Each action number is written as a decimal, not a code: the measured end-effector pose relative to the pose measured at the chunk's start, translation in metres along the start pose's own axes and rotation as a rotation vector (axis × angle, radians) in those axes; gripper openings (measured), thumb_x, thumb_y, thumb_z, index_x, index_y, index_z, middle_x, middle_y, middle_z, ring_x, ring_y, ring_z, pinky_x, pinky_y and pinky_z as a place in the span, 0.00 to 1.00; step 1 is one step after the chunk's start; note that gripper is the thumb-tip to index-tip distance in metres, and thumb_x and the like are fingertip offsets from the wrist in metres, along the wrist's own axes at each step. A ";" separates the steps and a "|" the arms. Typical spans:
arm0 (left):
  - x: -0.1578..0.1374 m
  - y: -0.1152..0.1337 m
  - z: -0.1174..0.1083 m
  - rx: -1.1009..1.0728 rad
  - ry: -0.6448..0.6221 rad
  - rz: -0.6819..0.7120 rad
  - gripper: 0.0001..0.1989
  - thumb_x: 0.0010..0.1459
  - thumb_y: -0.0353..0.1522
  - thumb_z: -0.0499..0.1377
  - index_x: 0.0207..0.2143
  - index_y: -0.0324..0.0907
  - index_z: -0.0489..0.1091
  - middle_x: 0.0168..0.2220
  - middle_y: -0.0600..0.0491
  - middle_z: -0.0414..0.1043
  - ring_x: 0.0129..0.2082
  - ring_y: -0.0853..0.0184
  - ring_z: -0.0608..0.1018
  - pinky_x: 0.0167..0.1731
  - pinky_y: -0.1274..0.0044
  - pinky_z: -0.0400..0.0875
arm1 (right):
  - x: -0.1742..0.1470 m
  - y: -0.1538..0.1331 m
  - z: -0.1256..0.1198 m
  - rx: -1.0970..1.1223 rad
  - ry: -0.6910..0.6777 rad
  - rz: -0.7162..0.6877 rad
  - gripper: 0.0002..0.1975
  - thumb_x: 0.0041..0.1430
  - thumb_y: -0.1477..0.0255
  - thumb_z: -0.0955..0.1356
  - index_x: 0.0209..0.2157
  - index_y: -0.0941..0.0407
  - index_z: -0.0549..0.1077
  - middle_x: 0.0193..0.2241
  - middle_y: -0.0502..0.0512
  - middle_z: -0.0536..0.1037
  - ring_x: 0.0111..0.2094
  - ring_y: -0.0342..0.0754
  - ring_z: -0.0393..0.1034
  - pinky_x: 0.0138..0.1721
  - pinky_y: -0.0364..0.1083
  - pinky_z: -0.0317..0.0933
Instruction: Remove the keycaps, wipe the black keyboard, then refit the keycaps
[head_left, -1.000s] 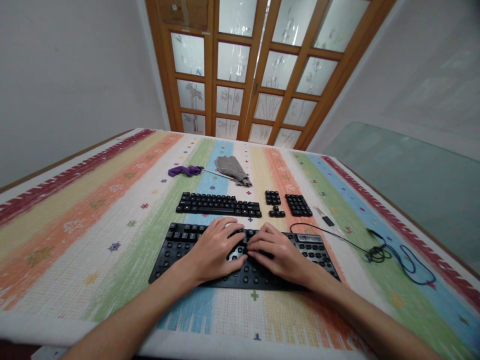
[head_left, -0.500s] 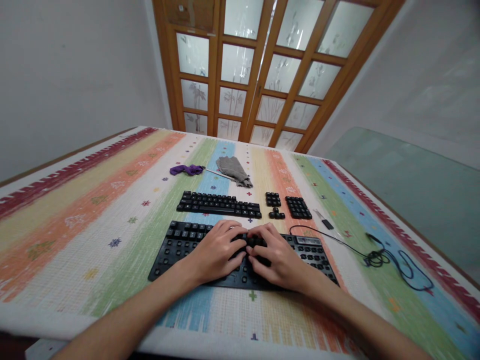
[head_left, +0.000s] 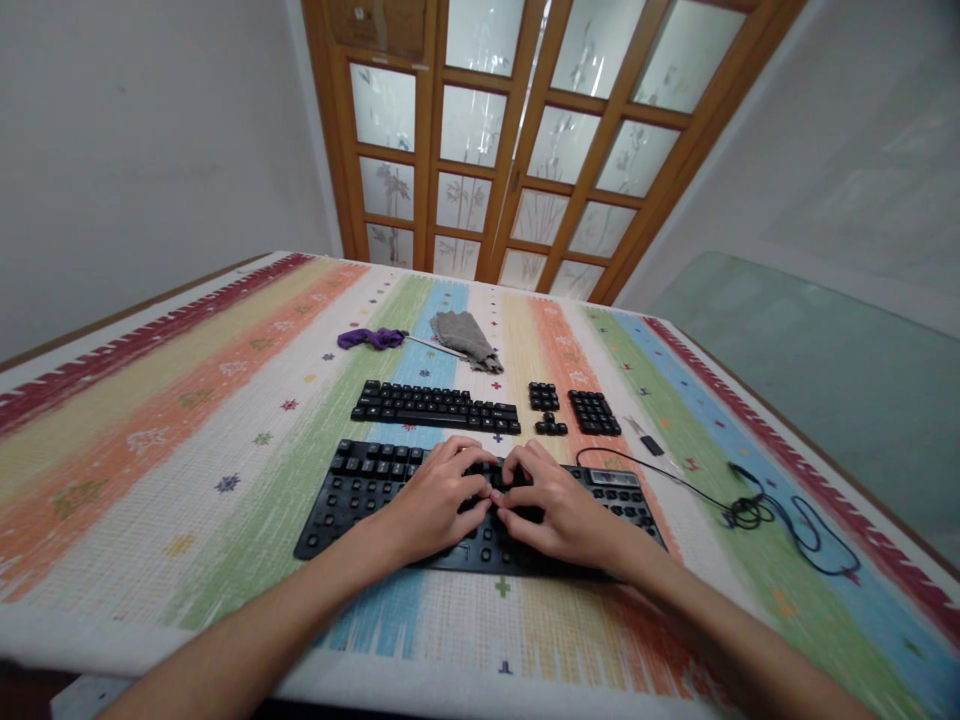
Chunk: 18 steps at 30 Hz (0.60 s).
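A black keyboard base [head_left: 319, 535] lies flat near the table's front edge. Its top left still carries a row of keycaps [head_left: 375, 455], while bare key switches show over much of the rest. My left hand [head_left: 444, 500] is over the middle of the base, fingers curled and fingertips pressed together. From the other side, my right hand [head_left: 553, 508] meets it, thumb and forefinger pinched close to the left fingertips. Whatever sits between the fingertips is hidden, possibly a small keycap.
Behind the base lie removed keycaps in blocks: a wide main block [head_left: 435, 408], small groups [head_left: 544, 397] and a number pad block [head_left: 594, 412]. Farther back are a grey cloth [head_left: 465, 338] and a purple cloth [head_left: 371, 339]. A keycap puller [head_left: 651, 445] and coiled cable [head_left: 750, 512] lie right.
My right hand's fingers have shifted slightly, the forefinger arching more. Both hands stay over the middle of the keyboard base. The view has moved a little.
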<state>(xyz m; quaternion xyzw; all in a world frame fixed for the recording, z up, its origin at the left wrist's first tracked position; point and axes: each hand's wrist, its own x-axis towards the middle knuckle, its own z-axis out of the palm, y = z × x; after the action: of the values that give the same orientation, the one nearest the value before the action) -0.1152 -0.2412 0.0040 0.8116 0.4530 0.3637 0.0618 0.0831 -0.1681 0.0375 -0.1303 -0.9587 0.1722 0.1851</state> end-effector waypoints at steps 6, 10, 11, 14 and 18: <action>-0.002 0.000 0.002 0.041 0.000 0.019 0.07 0.60 0.27 0.60 0.30 0.41 0.77 0.48 0.48 0.73 0.54 0.57 0.68 0.53 0.61 0.69 | 0.005 0.002 0.003 0.010 -0.024 0.002 0.07 0.58 0.74 0.69 0.28 0.56 0.79 0.35 0.58 0.71 0.40 0.51 0.65 0.41 0.52 0.65; -0.004 0.000 0.003 0.060 -0.004 0.025 0.07 0.60 0.27 0.60 0.31 0.41 0.77 0.48 0.47 0.73 0.55 0.56 0.67 0.54 0.60 0.69 | 0.009 -0.002 0.003 -0.034 -0.024 0.003 0.06 0.57 0.74 0.70 0.27 0.56 0.79 0.36 0.59 0.71 0.41 0.52 0.65 0.42 0.53 0.65; -0.004 0.001 0.002 0.060 -0.004 0.025 0.06 0.59 0.27 0.60 0.32 0.41 0.77 0.47 0.46 0.73 0.55 0.56 0.67 0.54 0.61 0.69 | 0.010 -0.003 0.002 -0.039 -0.028 0.001 0.06 0.57 0.75 0.70 0.27 0.56 0.79 0.36 0.59 0.72 0.41 0.52 0.65 0.42 0.53 0.65; -0.003 0.000 -0.005 0.050 -0.020 0.036 0.05 0.60 0.28 0.60 0.34 0.42 0.77 0.48 0.47 0.73 0.55 0.57 0.67 0.54 0.61 0.68 | 0.014 -0.001 -0.003 -0.013 -0.057 -0.020 0.09 0.58 0.75 0.69 0.25 0.56 0.79 0.36 0.58 0.73 0.40 0.52 0.65 0.43 0.53 0.64; -0.003 -0.006 -0.021 0.060 -0.061 0.055 0.06 0.62 0.29 0.59 0.35 0.41 0.76 0.49 0.48 0.73 0.54 0.58 0.68 0.55 0.62 0.67 | 0.025 0.012 -0.013 0.032 0.023 0.005 0.10 0.61 0.73 0.68 0.26 0.56 0.78 0.35 0.57 0.75 0.39 0.50 0.67 0.43 0.52 0.63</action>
<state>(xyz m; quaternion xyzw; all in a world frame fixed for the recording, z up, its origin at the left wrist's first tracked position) -0.1336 -0.2446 0.0153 0.8359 0.4392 0.3267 0.0412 0.0679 -0.1453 0.0518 -0.1314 -0.9533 0.1866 0.1977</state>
